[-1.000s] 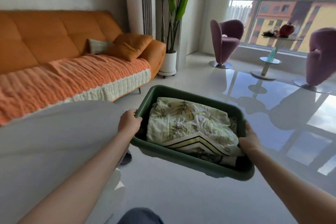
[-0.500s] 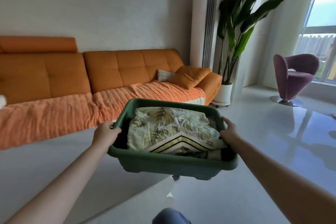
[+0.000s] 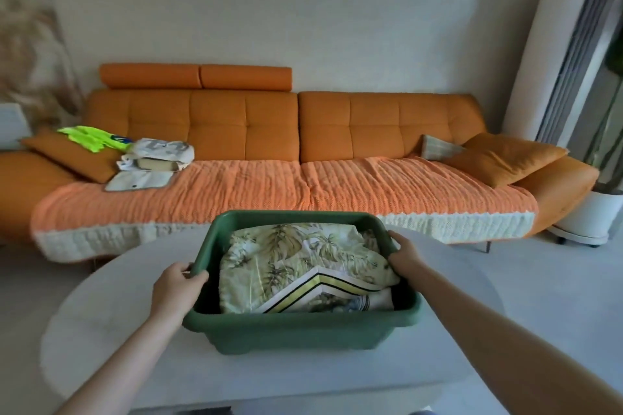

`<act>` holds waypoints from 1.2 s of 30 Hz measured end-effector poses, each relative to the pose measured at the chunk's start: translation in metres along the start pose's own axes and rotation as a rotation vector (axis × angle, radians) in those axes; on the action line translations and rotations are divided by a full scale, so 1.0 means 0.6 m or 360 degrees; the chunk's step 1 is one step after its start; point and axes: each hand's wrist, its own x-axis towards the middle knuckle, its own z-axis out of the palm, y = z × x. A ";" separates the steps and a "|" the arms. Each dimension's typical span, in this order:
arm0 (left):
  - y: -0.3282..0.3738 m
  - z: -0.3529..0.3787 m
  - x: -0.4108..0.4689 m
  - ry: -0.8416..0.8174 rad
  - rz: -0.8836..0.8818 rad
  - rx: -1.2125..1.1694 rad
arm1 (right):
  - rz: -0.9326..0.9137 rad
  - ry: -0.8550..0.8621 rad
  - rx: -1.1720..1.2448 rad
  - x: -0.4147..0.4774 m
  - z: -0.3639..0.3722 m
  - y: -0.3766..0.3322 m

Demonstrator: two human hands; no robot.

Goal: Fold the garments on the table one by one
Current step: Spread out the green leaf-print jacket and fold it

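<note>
Because the leaf-print garment [image 3: 296, 266] bundled in the green tub [image 3: 303, 330] looks soft, light and limp, I judge it best pinched at a hem or shoulder seam rather than scooped. The left hand [image 3: 177, 286] and right hand [image 3: 404, 254] each grip the tub's side rims above the pale round table [image 3: 135, 330], with the orange sofa [image 3: 337, 131] beyond.

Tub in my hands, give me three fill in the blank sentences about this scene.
1. The left hand and the right hand each grip the rim of the ____ tub.
2. The tub is held over a pale round ____.
3. The neon yellow garment lies at the ____ end of the orange sofa.

Missing words: green; table; left.
</note>
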 end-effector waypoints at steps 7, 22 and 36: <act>-0.057 -0.010 0.014 0.0107 -0.0117 0.0017 | -0.0031 -0.0088 -0.0064 0.036 0.068 -0.010; -0.054 0.006 0.020 0.0107 -0.0029 0.0155 | -0.0221 -0.0094 -0.0195 0.057 0.086 0.006; -0.061 0.013 0.037 0.0036 -0.0033 0.0173 | -0.0132 -0.0120 -0.0009 0.061 0.084 0.012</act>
